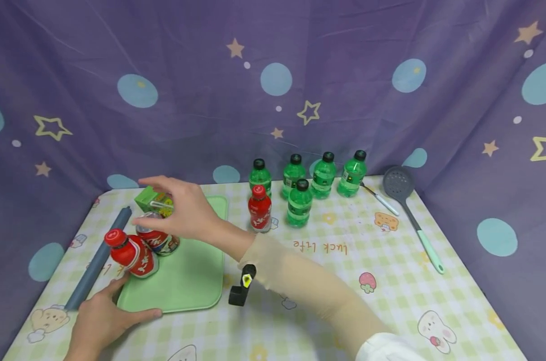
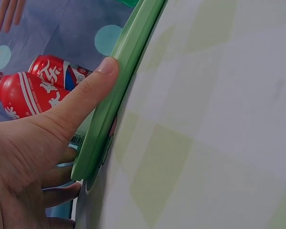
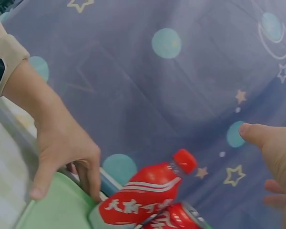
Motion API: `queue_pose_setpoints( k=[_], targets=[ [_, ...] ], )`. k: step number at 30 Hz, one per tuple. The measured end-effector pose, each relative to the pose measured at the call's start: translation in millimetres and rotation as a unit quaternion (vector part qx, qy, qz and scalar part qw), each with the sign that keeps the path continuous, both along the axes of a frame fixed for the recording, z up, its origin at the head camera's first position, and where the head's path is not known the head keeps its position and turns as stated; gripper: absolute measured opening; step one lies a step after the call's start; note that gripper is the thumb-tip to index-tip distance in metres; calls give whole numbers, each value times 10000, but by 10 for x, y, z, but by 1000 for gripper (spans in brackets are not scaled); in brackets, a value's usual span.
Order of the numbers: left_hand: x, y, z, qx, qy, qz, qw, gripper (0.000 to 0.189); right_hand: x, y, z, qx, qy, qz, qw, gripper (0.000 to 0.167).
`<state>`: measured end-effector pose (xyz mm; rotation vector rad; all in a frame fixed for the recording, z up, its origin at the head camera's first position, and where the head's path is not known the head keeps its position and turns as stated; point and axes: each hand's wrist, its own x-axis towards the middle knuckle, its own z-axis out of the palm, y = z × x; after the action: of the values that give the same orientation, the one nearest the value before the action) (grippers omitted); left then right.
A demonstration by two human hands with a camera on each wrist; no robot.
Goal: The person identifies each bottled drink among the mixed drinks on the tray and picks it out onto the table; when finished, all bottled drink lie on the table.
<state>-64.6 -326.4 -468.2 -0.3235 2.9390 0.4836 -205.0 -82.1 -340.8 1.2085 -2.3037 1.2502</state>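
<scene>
A green tray (image 1: 189, 281) lies at the left of the table. My left hand (image 1: 103, 313) holds its near-left corner, with the thumb along the near rim and the fingers at the left side. On the tray a red-capped soda bottle (image 1: 135, 255) stands beside a red soda can (image 1: 164, 243). Behind them is a green drink carton (image 1: 153, 198), partly hidden by my right hand (image 1: 184, 208). That hand hovers over the can, thumb and fingers spread apart with nothing between them; the right wrist view shows the can (image 3: 178, 217) below it.
Left of the tray lies a blue-grey rod (image 1: 99, 260). Another red bottle (image 1: 260, 210) and several green bottles (image 1: 299, 205) stand at the back middle. A small-handled utensil (image 1: 381, 200) and a slotted turner (image 1: 413, 215) lie at the right. A patterned curtain (image 1: 345, 125) surrounds the table.
</scene>
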Motion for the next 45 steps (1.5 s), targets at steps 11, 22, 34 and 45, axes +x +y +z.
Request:
queue_pose_setpoints(
  k=[11, 22, 34, 45],
  targets=[
    [8, -22, -7, 58, -11, -61, 10000, 137, 87, -420, -128, 1118, -41, -10, 9937, 75],
    [-8, -25, 3, 63, -52, -62, 9999, 138, 125, -677, -242, 1739, 42, -40, 9848, 79],
    [-15, -13, 3, 35, -175, -51, 9998, 139, 147, -763, -383, 2271, 351, 42, 9732, 77],
    [-8, -12, 0, 80, -124, -48, 9999, 138, 176, -787, -406, 2633, 591, -73, 9629, 66]
  ],
)
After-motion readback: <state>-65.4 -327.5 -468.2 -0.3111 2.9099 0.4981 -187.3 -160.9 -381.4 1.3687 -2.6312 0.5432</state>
